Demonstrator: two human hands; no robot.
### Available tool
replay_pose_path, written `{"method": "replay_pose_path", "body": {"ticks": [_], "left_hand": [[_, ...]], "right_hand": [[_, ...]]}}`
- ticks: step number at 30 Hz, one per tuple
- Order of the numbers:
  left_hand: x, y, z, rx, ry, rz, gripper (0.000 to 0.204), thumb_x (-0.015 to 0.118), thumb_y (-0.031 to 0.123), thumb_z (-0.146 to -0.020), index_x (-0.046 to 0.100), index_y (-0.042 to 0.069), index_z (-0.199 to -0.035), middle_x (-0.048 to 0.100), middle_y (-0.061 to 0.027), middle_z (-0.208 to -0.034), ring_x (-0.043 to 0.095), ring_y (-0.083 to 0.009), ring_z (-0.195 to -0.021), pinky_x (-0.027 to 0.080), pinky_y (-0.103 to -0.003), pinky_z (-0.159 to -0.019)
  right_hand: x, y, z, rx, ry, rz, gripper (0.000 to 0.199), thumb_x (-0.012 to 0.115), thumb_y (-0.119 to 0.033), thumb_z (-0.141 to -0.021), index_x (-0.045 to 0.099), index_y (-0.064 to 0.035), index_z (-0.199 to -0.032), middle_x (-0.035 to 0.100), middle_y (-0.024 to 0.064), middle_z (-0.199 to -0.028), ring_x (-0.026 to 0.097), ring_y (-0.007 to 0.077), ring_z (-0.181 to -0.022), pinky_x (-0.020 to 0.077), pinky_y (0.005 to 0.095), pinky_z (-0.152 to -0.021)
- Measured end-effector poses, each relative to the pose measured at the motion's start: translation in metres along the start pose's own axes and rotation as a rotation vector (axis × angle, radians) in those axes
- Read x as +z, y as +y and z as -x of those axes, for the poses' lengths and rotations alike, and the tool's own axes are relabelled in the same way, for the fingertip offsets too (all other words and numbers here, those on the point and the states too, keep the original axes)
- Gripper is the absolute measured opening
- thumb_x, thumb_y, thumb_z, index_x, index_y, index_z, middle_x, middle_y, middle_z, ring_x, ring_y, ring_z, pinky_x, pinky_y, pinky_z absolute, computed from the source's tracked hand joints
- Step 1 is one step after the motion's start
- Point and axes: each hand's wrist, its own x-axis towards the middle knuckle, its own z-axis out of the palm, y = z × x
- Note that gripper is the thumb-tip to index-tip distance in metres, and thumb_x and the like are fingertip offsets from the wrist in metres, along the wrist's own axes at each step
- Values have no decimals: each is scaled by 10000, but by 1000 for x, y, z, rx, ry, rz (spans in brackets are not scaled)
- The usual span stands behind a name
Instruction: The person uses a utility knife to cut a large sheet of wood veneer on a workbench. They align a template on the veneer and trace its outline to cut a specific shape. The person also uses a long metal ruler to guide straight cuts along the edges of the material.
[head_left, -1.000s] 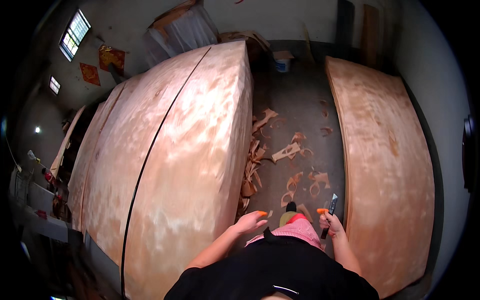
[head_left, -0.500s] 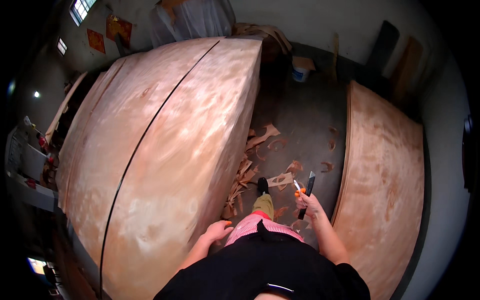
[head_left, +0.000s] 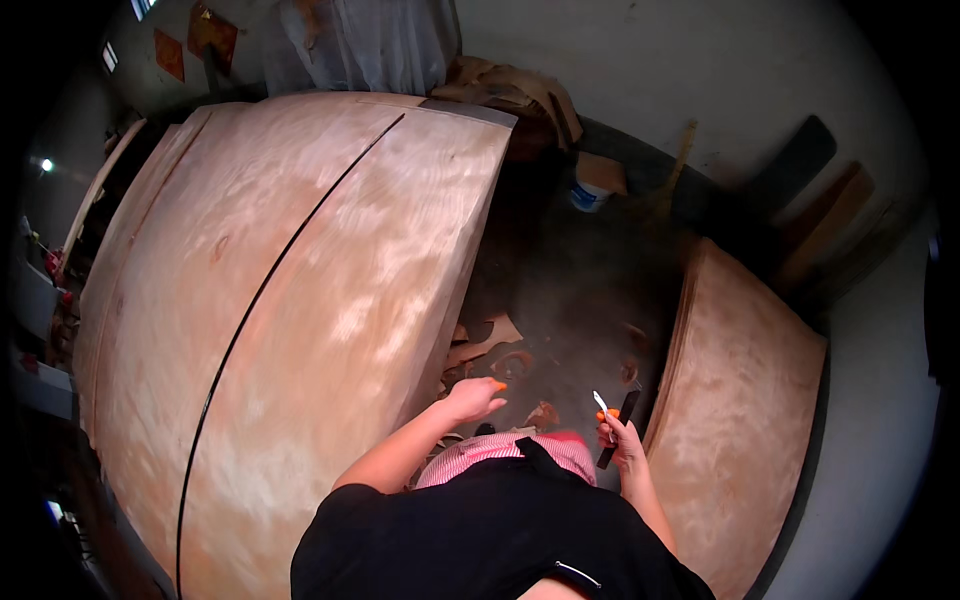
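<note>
gripping black knife [head_left: 629, 405] and small white item [head_left: 598, 401] in right hand [head_left: 624, 438], lower right of frame, probably tipped outward for safety; holding left hand [head_left: 468, 399] fingers loosely parted, seemingly empty, lower centre.

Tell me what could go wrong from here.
1. The right hand grips a black knife-like tool close to the right-hand wood sheet stack; a careless swing might scratch the sheets or catch the person's clothing.
2. Loose wood veneer scraps lie on the floor ahead, so a foot could slip.
3. The left hand is mostly bare; brushing the left-hand wood sheet stack might leave splinters.
</note>
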Motion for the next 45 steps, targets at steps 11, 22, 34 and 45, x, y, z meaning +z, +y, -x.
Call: {"method": "replay_pose_path", "body": {"ticks": [11,22,34,45], "left_hand": [[-74,-53,-196,-228,-16,10,348,515,314,-779,548,82,-1036,569,-141,-946,547,-303,-876,447,-397,-725],[-157,-82,-238,-654,286,273,363,508,303,-795,534,73,-1074,563,-149,-975,527,-304,-920,427,-371,-769],[-245,-209,-319,-708,591,416,316,487,296,-810,560,58,-1005,571,-154,-894,539,-312,-831,434,-377,-720],[-286,-271,-338,-767,722,578,247,502,215,-809,564,58,-990,563,-145,-918,544,-300,-842,436,-367,-722]], "right_hand": [[-34,-162,-249,114,-65,246,182,583,-211,-788,561,-36,-832,453,-28,-544,312,45,-411,218,189,-383],[124,-329,-476,222,-440,734,179,572,-212,-794,588,-34,-805,467,-40,-556,301,20,-409,202,174,-382],[318,-319,-613,181,-678,1049,172,544,-227,-790,582,-79,-714,496,-56,-574,358,24,-463,269,184,-407],[468,-222,-742,115,-750,1019,164,563,-190,-791,612,-42,-841,615,2,-696,458,58,-531,352,206,-490]]}}
